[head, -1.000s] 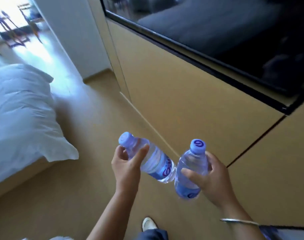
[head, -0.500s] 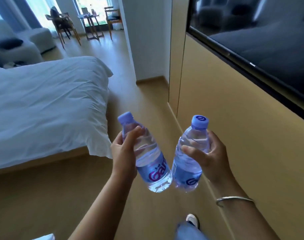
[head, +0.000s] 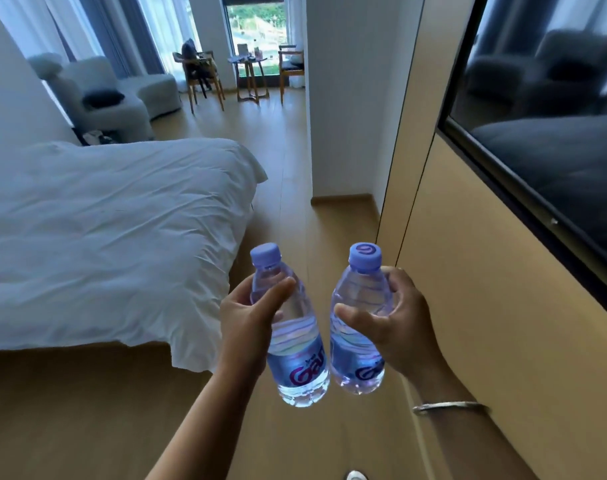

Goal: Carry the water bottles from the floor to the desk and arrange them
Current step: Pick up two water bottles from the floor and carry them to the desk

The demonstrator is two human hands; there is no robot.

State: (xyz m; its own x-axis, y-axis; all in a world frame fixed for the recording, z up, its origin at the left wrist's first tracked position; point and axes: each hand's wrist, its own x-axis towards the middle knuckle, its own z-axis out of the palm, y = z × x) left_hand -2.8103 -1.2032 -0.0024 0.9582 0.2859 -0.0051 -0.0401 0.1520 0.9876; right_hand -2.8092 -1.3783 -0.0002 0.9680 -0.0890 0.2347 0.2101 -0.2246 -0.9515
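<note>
Two clear water bottles with purple caps and purple labels are held up in front of me, side by side and nearly upright. My left hand (head: pixel 246 323) grips the left bottle (head: pixel 295 341) around its upper body, thumb across the front. My right hand (head: pixel 395 320) grips the right bottle (head: pixel 359 327) around its middle, and a silver bangle sits on that wrist. The bottle bases nearly touch. No desk is in view.
A bed with a white duvet (head: pixel 115 237) fills the left. A tan wall panel (head: pixel 468 306) with a black TV screen (head: pixel 551 133) runs along the right. Wooden floor (head: pixel 288 174) leads ahead to an armchair (head: pixel 101 98), chairs and a small table (head: pixel 248 74) by a window.
The view has lifted from the floor toward the room ahead. The left bottle has swung from tilted to nearly upright, and both bottles now stand closer to parallel.
</note>
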